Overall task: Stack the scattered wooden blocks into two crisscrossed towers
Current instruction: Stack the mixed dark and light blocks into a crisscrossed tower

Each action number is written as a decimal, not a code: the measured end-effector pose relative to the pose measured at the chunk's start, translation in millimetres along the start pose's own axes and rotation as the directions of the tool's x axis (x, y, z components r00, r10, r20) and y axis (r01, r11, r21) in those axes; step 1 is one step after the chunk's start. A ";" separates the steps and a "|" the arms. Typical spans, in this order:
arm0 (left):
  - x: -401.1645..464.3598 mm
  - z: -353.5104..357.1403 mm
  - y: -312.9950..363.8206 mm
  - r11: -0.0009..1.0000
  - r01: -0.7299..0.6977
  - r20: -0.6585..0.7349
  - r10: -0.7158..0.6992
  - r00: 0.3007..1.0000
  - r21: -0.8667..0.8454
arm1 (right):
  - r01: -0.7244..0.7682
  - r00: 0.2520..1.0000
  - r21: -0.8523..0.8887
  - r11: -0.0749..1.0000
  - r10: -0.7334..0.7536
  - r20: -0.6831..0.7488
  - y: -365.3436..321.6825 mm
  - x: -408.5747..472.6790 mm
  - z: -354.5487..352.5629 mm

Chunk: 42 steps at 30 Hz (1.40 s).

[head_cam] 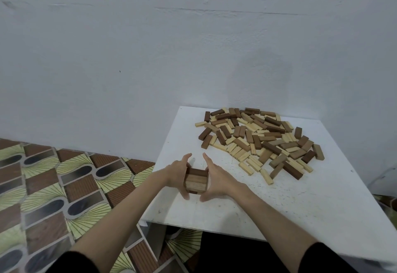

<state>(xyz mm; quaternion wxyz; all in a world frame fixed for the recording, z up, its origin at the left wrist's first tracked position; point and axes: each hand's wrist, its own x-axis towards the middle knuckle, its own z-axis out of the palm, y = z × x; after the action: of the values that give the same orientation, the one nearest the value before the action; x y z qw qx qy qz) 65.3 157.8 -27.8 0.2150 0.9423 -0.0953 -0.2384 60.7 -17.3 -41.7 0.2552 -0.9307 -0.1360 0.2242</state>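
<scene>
Work had barely begun: left hand (179, 173) and right hand (216, 178), fingers straight, pressed one short tower (196, 180); the block pile (261, 140) at two o'clock lay unstacked.

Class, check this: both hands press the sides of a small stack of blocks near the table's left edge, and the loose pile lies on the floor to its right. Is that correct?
Not quite. The head view shows the pile on the table, not the floor. The rest holds: left hand and right hand press the stack near the left edge.

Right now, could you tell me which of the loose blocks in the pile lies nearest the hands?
The pale block at the pile's near-left edge, lying flat on the white table, closest to the right hand; every other loose block lies farther back or right.
</scene>
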 end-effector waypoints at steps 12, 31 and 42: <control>-8.2 -37.6 9.4 0.552 0.341 0.240 -0.249 0.938 -0.761 | -0.337 0.931 0.839 0.427 0.285 0.229 -15.8 -5.9 -33.5; -8.0 -33.3 14.1 0.564 0.374 0.248 -0.289 0.925 -0.737 | -0.395 0.906 0.826 0.402 0.319 0.278 -38.4 -2.3 -26.7; -7.0 -33.1 14.9 0.559 0.364 0.247 -0.276 0.929 -0.745 | -0.433 0.887 0.818 0.379 0.343 0.310 -47.4 -10.6 -28.4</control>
<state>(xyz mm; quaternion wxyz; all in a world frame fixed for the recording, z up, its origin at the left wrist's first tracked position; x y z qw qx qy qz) 74.3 158.4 8.1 0.5492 0.7427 0.1794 -0.3385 58.8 6.5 9.3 0.6236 -0.6646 0.2070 0.3557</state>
